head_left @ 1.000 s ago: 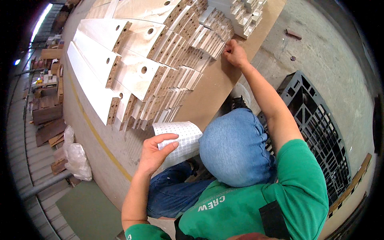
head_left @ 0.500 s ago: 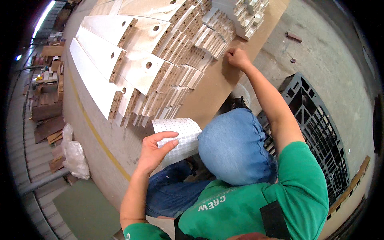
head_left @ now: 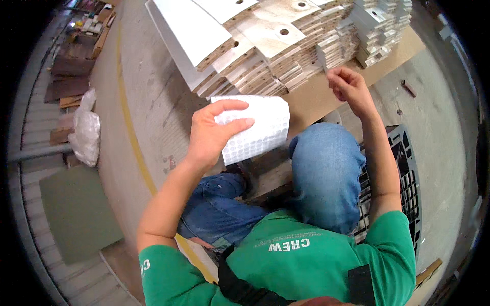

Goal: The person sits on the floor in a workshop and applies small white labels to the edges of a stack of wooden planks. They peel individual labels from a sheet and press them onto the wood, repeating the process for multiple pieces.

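My left hand (head_left: pixel 212 132) grips the left edge of a white sheet of small round stickers (head_left: pixel 263 127) between thumb and fingers. The sheet bows slightly above my legs, in front of the stacked boards. Farther right, my right hand (head_left: pixel 352 91) is raised near the stack's front edge with its fingers curled together. Anything pinched in them is too small to make out. The white-faced chipboard panels (head_left: pixel 265 38) lie in stepped piles, with round holes in their faces and small holes along their raw edges.
Under the panels lies a brown board (head_left: pixel 309 104). A black plastic pallet (head_left: pixel 408 176) is at my right, beside my bent knee (head_left: pixel 326 173). At the left are a clear plastic bundle (head_left: pixel 86 130), a green sheet (head_left: pixel 76 211) and a yellow floor line (head_left: pixel 127 115).
My right hand has lifted off the stack's edge and drawn back. My left hand has raised the sticker sheet, turning it flatter to view. The whole view has shifted and turned.
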Motion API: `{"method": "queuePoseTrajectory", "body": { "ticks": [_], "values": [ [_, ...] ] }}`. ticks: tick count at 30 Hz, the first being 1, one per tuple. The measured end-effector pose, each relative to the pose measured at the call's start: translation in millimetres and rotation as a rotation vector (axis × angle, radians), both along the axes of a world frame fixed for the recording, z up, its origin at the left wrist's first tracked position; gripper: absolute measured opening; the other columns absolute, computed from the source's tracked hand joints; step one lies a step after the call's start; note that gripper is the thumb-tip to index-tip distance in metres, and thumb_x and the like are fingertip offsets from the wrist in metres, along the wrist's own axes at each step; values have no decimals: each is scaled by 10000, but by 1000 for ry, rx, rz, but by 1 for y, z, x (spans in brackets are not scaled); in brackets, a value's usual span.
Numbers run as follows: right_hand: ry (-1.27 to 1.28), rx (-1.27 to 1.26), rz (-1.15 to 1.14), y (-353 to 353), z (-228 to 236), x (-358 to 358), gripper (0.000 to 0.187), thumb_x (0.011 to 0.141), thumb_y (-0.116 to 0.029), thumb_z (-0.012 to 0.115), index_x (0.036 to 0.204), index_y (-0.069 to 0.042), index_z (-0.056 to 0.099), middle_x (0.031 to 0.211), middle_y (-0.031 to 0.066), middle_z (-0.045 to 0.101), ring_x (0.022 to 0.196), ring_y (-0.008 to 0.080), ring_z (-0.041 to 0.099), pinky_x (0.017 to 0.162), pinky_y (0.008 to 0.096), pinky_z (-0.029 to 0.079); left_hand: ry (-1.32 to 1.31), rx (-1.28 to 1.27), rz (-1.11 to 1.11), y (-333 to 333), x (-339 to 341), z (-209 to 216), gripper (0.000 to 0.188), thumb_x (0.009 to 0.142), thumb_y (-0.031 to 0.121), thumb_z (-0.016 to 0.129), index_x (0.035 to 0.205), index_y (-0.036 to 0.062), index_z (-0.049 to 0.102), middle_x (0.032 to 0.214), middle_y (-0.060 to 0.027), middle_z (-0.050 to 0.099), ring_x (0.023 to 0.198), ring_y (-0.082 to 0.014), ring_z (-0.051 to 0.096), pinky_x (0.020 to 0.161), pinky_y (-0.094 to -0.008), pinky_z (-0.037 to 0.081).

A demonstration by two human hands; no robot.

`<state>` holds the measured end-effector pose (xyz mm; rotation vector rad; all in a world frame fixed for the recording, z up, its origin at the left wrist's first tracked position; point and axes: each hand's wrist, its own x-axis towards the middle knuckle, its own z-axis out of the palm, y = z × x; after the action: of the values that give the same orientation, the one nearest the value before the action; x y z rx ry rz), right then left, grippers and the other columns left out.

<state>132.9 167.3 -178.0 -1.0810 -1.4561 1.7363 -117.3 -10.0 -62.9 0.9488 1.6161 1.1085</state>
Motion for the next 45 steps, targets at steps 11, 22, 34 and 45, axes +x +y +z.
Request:
{"method": "queuePoseTrajectory", "body": {
  "ticks": [11,22,34,45],
  "values": [
    [-79,765,427,-52,93,-44,138,742,-34,673,877,-35,649,830,50,577,713,130,553,586,249,453,73,133,24,-5,10,10,227,702,-14,696,921,5,645,884,-64,631,789,-121,596,698,-247,497],
    [-229,1237,371,-53,79,-38,110,683,-114,623,771,-47,614,832,99,572,804,272,576,671,366,483,132,36,143,0,23,10,280,684,-48,670,959,-40,617,934,-109,609,832,-171,580,752,-275,474],
    [126,628,320,-23,45,-29,84,790,-114,591,817,-35,601,774,40,584,712,139,546,657,289,464,-6,2,133,-1,17,4,277,709,-41,672,978,-31,610,926,-101,610,828,-159,584,747,-266,479],
    [-413,166,-374,97,-154,20,179,751,-184,622,815,-20,649,709,43,604,635,123,543,578,272,436,103,-125,2,9,9,-13,274,708,-3,697,976,1,643,964,-82,616,876,-139,566,791,-258,447]
  ]
}}
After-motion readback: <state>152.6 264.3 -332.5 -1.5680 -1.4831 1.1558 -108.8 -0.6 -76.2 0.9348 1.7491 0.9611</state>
